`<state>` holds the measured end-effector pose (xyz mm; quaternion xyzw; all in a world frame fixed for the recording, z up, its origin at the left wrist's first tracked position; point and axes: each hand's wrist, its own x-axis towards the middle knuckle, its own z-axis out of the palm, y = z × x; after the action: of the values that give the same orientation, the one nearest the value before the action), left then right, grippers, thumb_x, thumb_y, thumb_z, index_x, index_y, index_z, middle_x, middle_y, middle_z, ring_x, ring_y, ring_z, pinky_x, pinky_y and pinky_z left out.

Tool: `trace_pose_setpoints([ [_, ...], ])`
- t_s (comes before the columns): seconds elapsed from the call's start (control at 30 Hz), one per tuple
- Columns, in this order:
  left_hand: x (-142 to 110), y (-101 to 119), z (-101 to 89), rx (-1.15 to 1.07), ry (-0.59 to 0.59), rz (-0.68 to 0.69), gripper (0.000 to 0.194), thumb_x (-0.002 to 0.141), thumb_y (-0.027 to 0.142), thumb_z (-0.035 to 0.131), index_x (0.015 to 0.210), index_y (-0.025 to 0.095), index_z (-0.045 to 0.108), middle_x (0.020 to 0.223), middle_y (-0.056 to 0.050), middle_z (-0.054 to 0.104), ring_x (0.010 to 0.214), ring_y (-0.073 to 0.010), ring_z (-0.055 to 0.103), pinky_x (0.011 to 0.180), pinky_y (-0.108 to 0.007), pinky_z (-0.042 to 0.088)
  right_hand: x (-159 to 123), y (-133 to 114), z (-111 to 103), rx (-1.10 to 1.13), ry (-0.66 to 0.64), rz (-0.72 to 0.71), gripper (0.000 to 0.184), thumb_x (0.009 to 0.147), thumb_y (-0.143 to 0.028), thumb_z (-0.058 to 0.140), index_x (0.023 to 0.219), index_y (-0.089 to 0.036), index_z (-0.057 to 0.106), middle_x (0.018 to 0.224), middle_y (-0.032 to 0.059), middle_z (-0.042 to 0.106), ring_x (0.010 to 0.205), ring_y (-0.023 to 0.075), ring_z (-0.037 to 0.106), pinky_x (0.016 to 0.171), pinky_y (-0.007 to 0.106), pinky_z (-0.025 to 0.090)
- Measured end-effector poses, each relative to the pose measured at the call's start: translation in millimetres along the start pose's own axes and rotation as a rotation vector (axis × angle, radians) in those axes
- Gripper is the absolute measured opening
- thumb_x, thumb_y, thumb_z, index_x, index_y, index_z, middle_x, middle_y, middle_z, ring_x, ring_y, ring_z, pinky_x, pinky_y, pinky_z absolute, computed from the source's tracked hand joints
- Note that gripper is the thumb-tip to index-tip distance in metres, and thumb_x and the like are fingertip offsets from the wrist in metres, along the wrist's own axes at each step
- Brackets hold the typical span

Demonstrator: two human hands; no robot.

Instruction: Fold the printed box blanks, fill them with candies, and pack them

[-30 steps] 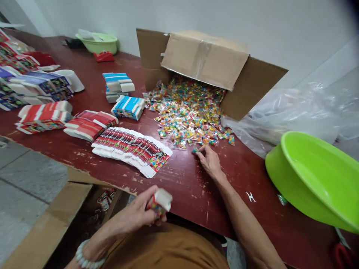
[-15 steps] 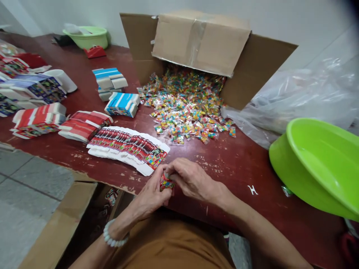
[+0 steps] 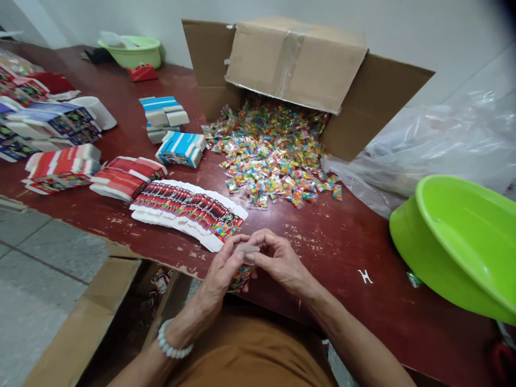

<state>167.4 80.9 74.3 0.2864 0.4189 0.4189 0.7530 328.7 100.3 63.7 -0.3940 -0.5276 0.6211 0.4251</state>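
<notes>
The left hand (image 3: pixel 217 277) has its fingers curled around a small printed box (image 3: pixel 241 278) at the near edge of the tabletop (image 3: pixel 322 242) — the right hand (image 3: pixel 284 266) pinches its white flap (image 3: pixel 246 249). Wrapped candies (image 3: pixel 278 166) spill from a carton (image 3: pixel 298 64).

Packing workshop, worn red table (image 3: pixel 322 236), stacked flat cartons (image 3: pixel 181 209), heaped wrapped sweets (image 3: pixel 274 156)

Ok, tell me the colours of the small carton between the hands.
The small carton has red, multicoloured print and a whitish flap; see the head view.
</notes>
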Motion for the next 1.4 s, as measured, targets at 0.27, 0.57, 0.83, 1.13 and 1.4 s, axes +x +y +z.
trace_pose_setpoints([
  [0.27,0.7,8.3,6.5,-0.115,-0.014,-0.201,0.054,0.094,0.057,0.049,0.132,0.018,0.05,0.067,-0.005,0.069,0.044,-0.0186,0.063,0.043,-0.027,0.052,-0.6,-18.7,-4.6,-0.208,-0.01,-0.102,0.018,0.089,-0.037,0.068,0.088,-0.02,0.073,0.089,0.0057,0.075,0.064,0.0134,0.066,0.064,0.027,0.054],
  [0.57,6.9,2.3,6.2,-0.08,0.066,-0.173,0.057,0.086,0.059,0.061,0.125,0.017,0.06,0.061,-0.001,0.067,0.041,-0.0155,0.059,0.041,-0.023,0.047,3.8,-16.6,-3.6,0.104,-0.052,0.23,0.029,0.075,-0.042,0.082,0.08,-0.016,0.069,0.076,0.0017,0.073,0.056,0.0111,0.064,0.059,0.026,0.052],
  [0.83,5.8,1.5,8.2,-0.068,0.022,-0.172,0.056,0.085,0.05,0.06,0.129,0.017,0.057,0.06,-0.002,0.069,0.04,-0.017,0.059,0.04,-0.024,0.044,11.2,-15.1,-0.8,0.114,0.035,0.298,0.028,0.067,-0.037,0.085,0.071,-0.016,0.066,0.06,-0.0022,0.068,0.048,0.0104,0.059,0.054,0.024,0.047],
  [1.13,5.8,1.2,7.0,-0.114,0.08,-0.158,0.054,0.084,0.05,0.064,0.124,0.013,0.061,0.061,0.0,0.067,0.04,-0.016,0.058,0.037,-0.025,0.047,4.3,-9.7,3.5,0.058,-0.028,0.189,0.028,0.079,-0.042,0.076,0.077,-0.018,0.062,0.078,0.0015,0.069,0.053,0.0119,0.061,0.053,0.027,0.049],
  [1.4,10.1,-3.8,1.2,-0.051,0.025,-0.128,0.047,0.084,0.05,0.062,0.115,0.015,0.066,0.052,0.003,0.06,0.039,-0.0139,0.053,0.04,-0.023,0.043,5.0,-9.8,0.5,-0.384,-0.021,-0.12,0.008,0.085,-0.024,0.068,0.079,-0.02,0.065,0.087,0.0033,0.067,0.077,0.0151,0.063,0.071,0.029,0.051],
])
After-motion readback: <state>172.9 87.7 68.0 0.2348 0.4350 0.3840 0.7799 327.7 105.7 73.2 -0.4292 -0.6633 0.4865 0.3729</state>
